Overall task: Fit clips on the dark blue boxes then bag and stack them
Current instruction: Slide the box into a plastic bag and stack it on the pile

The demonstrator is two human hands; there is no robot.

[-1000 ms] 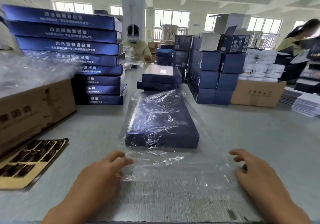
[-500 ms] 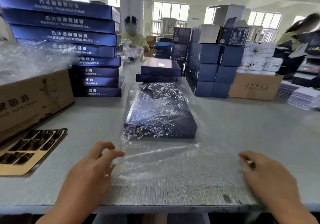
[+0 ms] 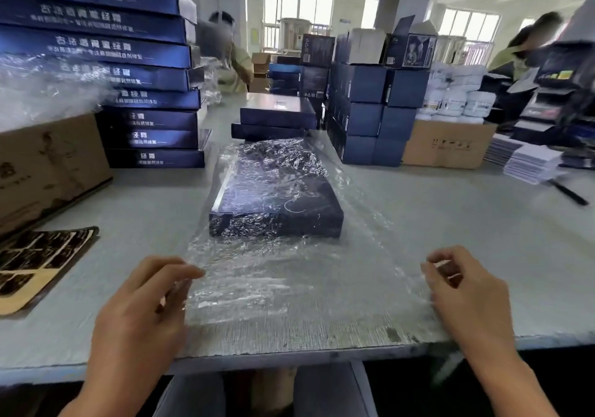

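A flat dark blue box [image 3: 277,197] lies in the middle of the grey table [image 3: 450,223], inside a clear plastic bag [image 3: 289,275] whose open end reaches toward me. My left hand [image 3: 145,307] pinches the bag's near left edge. At the near right edge my right hand [image 3: 463,294] pinches the film, fingers curled. Two more flat blue boxes [image 3: 273,120] lie stacked just behind the bagged one. A tall stack of bagged blue boxes [image 3: 128,72] stands at the left.
A brown carton [image 3: 48,168] holding loose plastic bags sits at the left, a card sheet of dark clips [image 3: 38,258] in front of it. Upright blue cartons [image 3: 370,104], another brown carton [image 3: 447,142] and booklets [image 3: 531,162] fill the right. Two people work at the far side.
Both hands slid back toward the table's near edge along the bag's open end and curled their fingers onto the film. The camera tilted down; the box kept its place.
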